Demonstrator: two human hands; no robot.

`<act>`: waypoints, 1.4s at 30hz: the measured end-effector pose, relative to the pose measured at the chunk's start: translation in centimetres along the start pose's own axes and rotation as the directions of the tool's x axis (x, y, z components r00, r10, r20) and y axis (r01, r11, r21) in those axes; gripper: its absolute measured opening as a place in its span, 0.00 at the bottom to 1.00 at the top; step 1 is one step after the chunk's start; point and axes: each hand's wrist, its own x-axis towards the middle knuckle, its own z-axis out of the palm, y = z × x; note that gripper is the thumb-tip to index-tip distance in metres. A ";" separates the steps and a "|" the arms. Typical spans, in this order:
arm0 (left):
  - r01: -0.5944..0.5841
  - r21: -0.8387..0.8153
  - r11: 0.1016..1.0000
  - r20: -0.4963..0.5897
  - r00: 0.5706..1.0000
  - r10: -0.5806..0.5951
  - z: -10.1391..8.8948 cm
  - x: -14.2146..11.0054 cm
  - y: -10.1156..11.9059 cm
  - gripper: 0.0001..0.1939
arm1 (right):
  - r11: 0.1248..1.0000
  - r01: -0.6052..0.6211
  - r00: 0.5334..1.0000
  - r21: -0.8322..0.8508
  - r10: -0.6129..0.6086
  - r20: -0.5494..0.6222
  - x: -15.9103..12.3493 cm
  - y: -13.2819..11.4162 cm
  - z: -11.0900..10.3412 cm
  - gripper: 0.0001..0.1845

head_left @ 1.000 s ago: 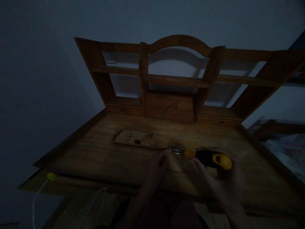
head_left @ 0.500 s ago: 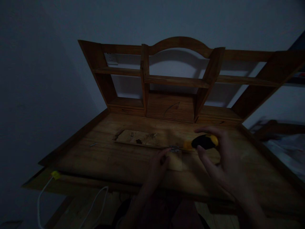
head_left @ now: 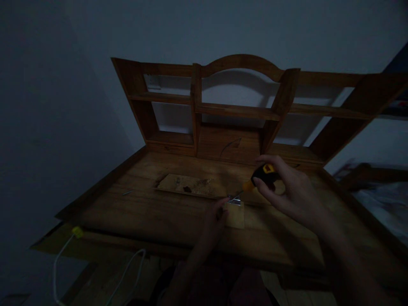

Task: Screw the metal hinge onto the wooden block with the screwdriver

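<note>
My right hand [head_left: 291, 189] grips a yellow and black screwdriver [head_left: 265, 173] by its handle, thumb and fingers wrapped round it. The shaft slants down to the left, its tip at the left end of a small metal hinge [head_left: 235, 200]. That hinge rests on the far edge of a small light wood piece [head_left: 235, 216] on the desk. My left hand [head_left: 214, 219] is closed, its fingertips at the hinge's left end beside the screwdriver tip. Whatever those fingers pinch is too small and dark to make out.
A longer, damaged board [head_left: 185, 183] lies behind the hinge on the wooden desktop [head_left: 153, 212]. A thin metal piece [head_left: 127, 192] lies to the left. Shelves [head_left: 236, 109] rise at the back. A white cable [head_left: 55, 272] with a yellow end hangs at the front left.
The screwdriver has gone from roughly level to slanting, with its handle higher and its tip now at the hinge. My left hand stays at the hinge; the view has shifted slightly.
</note>
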 end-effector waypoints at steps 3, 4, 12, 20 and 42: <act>-0.004 0.009 1.000 -0.006 1.000 0.004 0.0 0.0 0.1 0.21 | 1.000 -0.011 1.000 -0.001 0.011 -0.012 0.4 0.2 0.1 0.21; -0.005 0.013 1.000 -0.008 1.000 0.006 0.0 0.0 0.1 0.21 | 1.000 -0.005 1.000 0.017 0.005 0.000 0.5 0.2 0.1 0.22; 0.043 -0.001 0.999 0.001 0.999 -0.043 0.0 0.0 0.5 0.21 | 0.999 -0.037 0.999 -0.007 0.037 -0.032 0.5 0.7 0.2 0.19; 0.046 -0.021 0.999 0.005 0.999 -0.046 -0.1 -0.2 1.1 0.20 | 0.999 -0.007 1.000 0.034 0.007 0.017 0.6 0.6 -0.1 0.19; 0.007 -0.020 1.000 -0.018 1.000 -0.007 0.0 -0.2 0.8 0.20 | 0.999 0.015 0.998 -0.049 -0.012 0.057 0.5 0.4 0.4 0.18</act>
